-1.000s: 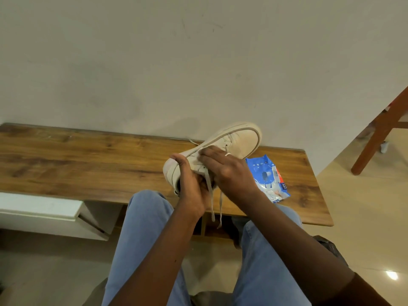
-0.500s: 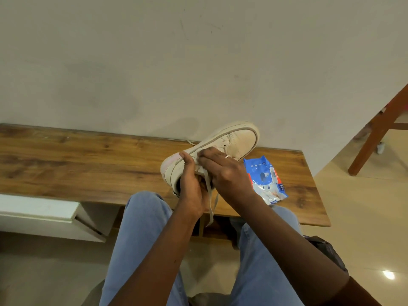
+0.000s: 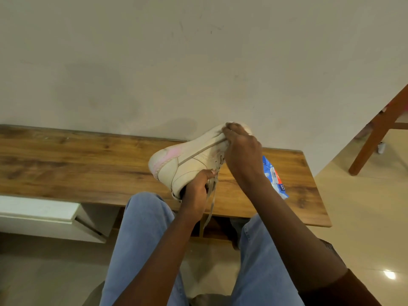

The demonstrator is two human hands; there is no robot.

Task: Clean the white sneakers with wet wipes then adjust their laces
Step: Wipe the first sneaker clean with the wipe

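I hold a white sneaker (image 3: pixel 189 162) tilted above the wooden bench (image 3: pixel 77 166); its heel, stained pink, points left and its toe points up and right. My left hand (image 3: pixel 195 191) grips the collar at the shoe's opening, thumb on the side. My right hand (image 3: pixel 239 149) is curled over the toe, and a bit of white wet wipe (image 3: pixel 230 124) shows at its fingertips. Loose laces (image 3: pixel 210 199) hang down past my left hand. A blue wet wipes pack (image 3: pixel 276 180) lies on the bench, partly behind my right forearm.
My knees in blue jeans (image 3: pixel 143 239) are close to the bench's front edge. A white drawer unit (image 3: pixel 44 213) sits under the bench at the left. A wooden chair leg (image 3: pixel 375 133) stands on the tiled floor at the right. The wall is right behind the bench.
My right hand slid from the lace area up to the toe. The sneaker turned, so its side and pink heel now face me. My left hand kept its hold at the opening.
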